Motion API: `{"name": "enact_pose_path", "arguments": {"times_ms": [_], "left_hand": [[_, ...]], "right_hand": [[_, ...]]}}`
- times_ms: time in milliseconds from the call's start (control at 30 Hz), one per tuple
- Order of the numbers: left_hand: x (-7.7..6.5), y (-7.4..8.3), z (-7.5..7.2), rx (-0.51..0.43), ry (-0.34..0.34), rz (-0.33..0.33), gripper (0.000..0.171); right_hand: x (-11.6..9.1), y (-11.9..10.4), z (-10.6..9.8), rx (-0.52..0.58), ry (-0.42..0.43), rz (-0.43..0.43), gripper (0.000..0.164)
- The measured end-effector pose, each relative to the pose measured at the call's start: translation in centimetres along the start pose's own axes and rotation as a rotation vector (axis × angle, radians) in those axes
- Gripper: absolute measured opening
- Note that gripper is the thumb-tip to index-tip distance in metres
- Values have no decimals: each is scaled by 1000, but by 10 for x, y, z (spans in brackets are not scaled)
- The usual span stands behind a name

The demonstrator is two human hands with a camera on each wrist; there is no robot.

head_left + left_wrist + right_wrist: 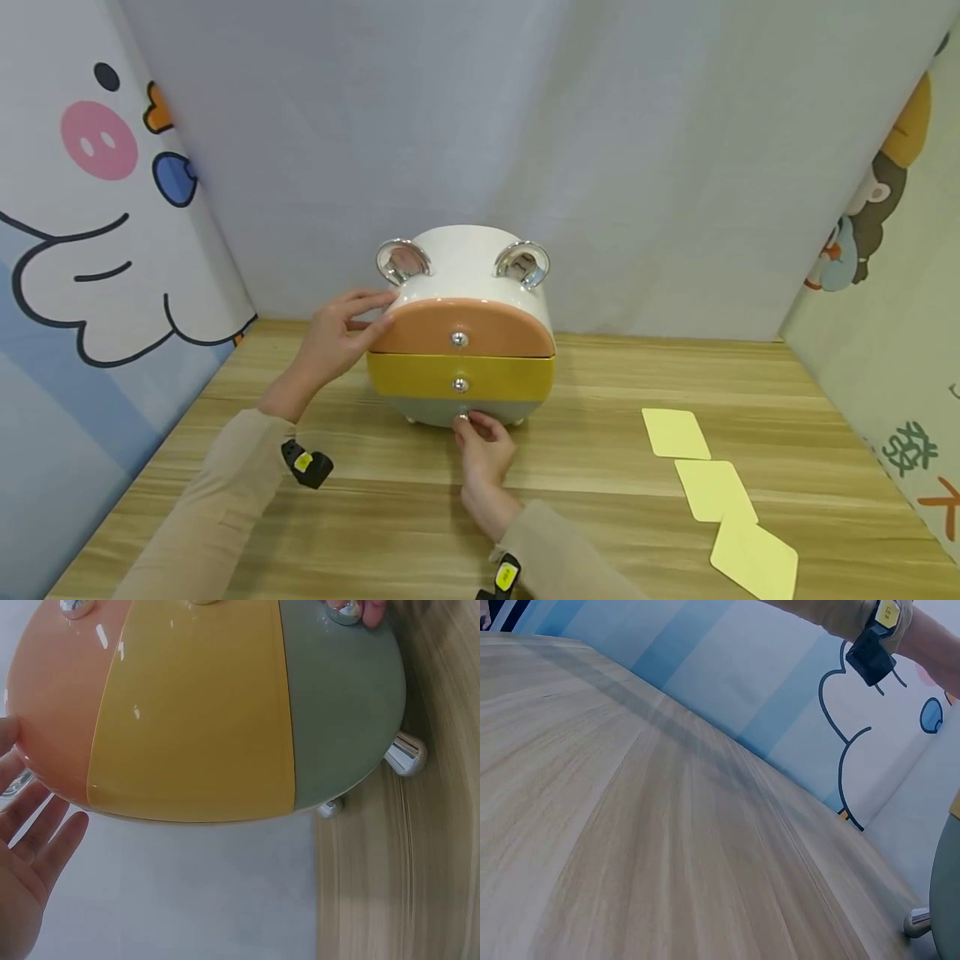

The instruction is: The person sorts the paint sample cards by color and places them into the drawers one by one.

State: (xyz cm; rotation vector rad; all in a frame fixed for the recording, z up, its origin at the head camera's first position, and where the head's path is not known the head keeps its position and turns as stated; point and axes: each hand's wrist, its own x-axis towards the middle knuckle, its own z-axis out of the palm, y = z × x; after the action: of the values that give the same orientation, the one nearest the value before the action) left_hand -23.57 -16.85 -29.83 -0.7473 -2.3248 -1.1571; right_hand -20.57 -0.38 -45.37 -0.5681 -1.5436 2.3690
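A small rounded drawer cabinet (472, 254) has a white shell, two silver ring ears and short silver feet. Its front stacks an orange drawer (498, 327), a yellow drawer (405, 375) and a grey-green drawer (427, 410), each with a round silver knob. With fingers extended, my left hand (333, 337) touches the cabinet's upper left side, thumb at the orange front's edge; the left wrist view shows those fingers (56, 847) spread along the rim. My right hand (486, 454) pinches the lowest knob (345, 612) between thumb and fingers. The right wrist view misses that grip.
Three yellow square cards (675, 433) lie in a slanting row on the wooden table (600, 517), right of the cabinet. A plain pale curtain (660, 167) hangs behind. Cartoon-printed panels (97, 250) stand on both sides.
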Motion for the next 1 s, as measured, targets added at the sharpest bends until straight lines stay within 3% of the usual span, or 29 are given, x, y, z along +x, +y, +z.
{"name": "enact_pose_path", "arguments": {"times_ms": [200, 600, 833, 1000], "left_hand": [[1, 7, -2, -8, -5, -13, 28], [0, 3, -2, -1, -21, -29, 30], [1, -26, 3, -10, -23, -17, 34], [0, -35, 3, -12, -61, -7, 52]], "right_hand": [[-4, -4, 0, -12, 1, -9, 22], [-1, -4, 2, 13, -8, 19, 18], [1, -7, 3, 31, -22, 49, 17], [3, -7, 0, 22, -49, 48, 18]]}}
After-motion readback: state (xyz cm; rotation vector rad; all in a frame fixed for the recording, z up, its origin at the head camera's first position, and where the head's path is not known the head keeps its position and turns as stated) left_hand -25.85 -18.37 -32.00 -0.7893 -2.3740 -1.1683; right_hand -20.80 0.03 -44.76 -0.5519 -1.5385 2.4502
